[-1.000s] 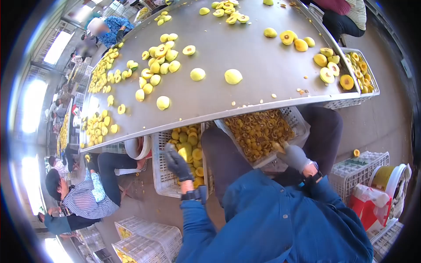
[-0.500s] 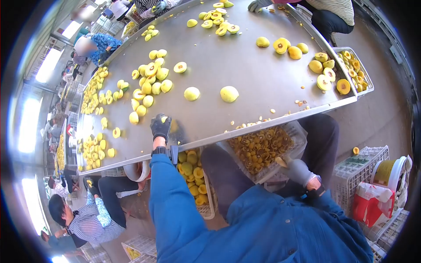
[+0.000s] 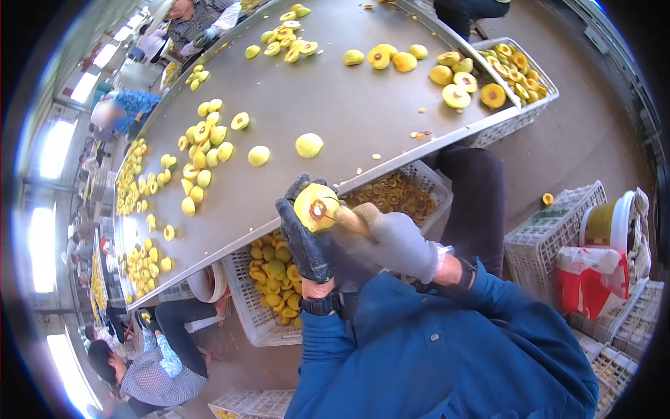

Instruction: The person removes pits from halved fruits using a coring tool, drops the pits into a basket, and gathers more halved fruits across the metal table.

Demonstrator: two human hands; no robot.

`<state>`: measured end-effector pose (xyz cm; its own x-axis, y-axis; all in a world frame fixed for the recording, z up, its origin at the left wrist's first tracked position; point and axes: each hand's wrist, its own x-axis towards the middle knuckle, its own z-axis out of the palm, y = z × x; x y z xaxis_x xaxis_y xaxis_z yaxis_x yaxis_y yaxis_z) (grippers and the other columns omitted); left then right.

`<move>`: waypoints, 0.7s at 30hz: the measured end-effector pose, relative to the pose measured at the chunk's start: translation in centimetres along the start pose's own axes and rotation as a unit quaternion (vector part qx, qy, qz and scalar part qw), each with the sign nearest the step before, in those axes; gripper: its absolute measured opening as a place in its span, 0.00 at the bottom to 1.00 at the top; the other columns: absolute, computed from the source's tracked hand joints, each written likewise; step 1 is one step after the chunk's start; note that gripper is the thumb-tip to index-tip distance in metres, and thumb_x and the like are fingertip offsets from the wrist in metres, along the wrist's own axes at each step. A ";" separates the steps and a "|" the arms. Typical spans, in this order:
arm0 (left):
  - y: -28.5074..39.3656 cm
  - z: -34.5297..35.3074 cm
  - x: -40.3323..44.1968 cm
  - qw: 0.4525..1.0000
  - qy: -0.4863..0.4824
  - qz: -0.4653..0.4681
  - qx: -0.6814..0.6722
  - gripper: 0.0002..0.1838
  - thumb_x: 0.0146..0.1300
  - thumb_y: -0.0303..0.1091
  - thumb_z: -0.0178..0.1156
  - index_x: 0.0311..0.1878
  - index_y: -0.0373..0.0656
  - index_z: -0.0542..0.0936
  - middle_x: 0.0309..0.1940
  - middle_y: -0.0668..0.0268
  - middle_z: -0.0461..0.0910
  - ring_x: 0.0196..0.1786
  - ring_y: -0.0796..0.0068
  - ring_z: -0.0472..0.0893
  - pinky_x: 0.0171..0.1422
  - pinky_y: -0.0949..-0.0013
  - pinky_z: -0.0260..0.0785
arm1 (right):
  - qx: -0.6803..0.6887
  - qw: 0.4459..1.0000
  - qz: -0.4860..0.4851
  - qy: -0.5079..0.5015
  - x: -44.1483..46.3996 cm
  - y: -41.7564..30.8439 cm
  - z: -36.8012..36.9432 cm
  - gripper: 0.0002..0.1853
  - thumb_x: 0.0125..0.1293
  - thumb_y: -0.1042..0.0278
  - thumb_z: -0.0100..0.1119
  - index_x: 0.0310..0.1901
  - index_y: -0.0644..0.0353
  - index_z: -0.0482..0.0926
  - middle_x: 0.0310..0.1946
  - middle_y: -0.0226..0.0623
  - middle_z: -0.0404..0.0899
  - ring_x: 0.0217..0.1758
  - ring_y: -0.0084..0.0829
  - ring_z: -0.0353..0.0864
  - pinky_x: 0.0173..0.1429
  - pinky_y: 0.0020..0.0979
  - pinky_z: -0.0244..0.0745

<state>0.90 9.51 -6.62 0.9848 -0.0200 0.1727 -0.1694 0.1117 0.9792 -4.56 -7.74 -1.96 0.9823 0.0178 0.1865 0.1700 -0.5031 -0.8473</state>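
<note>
My left hand point(image 3: 307, 234), in a dark glove, holds a halved yellow fruit point(image 3: 315, 207) with its cut face and pit turned up. My right hand point(image 3: 398, 244), in a grey glove, is closed round a tool with a wooden handle point(image 3: 354, 222). The tool's tip is at the fruit, beside the pit; its exact contact is hard to make out. Both hands are in front of the near edge of the metal table point(image 3: 363, 105). Below them, a crate of yellow fruit halves point(image 3: 276, 276) stands at the left and a crate of brown-yellow scraps point(image 3: 398, 197) at the right.
Fruit halves point(image 3: 202, 143) lie in groups on the table. Another fruit crate point(image 3: 516, 70) is at its right end. A crate point(image 3: 551, 223), a white bucket point(image 3: 606, 222) and a red bag point(image 3: 590, 279) stand at the right. A seated person point(image 3: 157, 373) is at the lower left.
My left hand has come back from the table and now holds a fruit half. My right hand has risen from the scrap crate to meet it with the tool. The view has shifted.
</note>
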 end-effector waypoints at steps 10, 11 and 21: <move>1.3 4.3 -3.7 0.998 -0.045 0.001 0.035 0.24 0.77 0.45 0.43 0.59 0.32 0.72 0.51 0.52 0.80 0.51 0.61 0.81 0.58 0.60 0.74 | -0.087 0.996 -0.005 0.005 -1.6 0.8 -1.9 0.15 0.60 0.61 0.64 0.40 0.59 0.69 0.17 0.46 0.76 0.21 0.49 0.80 0.24 0.44 0.72; 1.4 4.7 -3.7 0.998 -0.045 0.002 0.036 0.24 0.77 0.45 0.43 0.59 0.32 0.73 0.51 0.52 0.80 0.51 0.61 0.81 0.58 0.60 0.74 | -0.071 0.997 0.007 0.004 -1.7 0.8 -2.0 0.15 0.59 0.62 0.63 0.40 0.59 0.69 0.17 0.46 0.75 0.21 0.49 0.80 0.24 0.45 0.72; 3.4 7.9 -1.2 0.999 0.005 -0.008 -0.034 0.25 0.77 0.46 0.42 0.56 0.30 0.75 0.48 0.53 0.81 0.49 0.62 0.81 0.58 0.61 0.74 | 0.094 0.994 0.021 -0.051 -1.8 1.6 -3.0 0.13 0.61 0.65 0.60 0.38 0.66 0.71 0.25 0.56 0.78 0.29 0.56 0.81 0.31 0.47 0.75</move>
<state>-1.14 2.06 -2.64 0.9876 -0.0128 0.1566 -0.1518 0.1786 0.9721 -6.35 -11.11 -2.15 0.9902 0.0922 0.1053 0.1304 -0.3342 -0.9334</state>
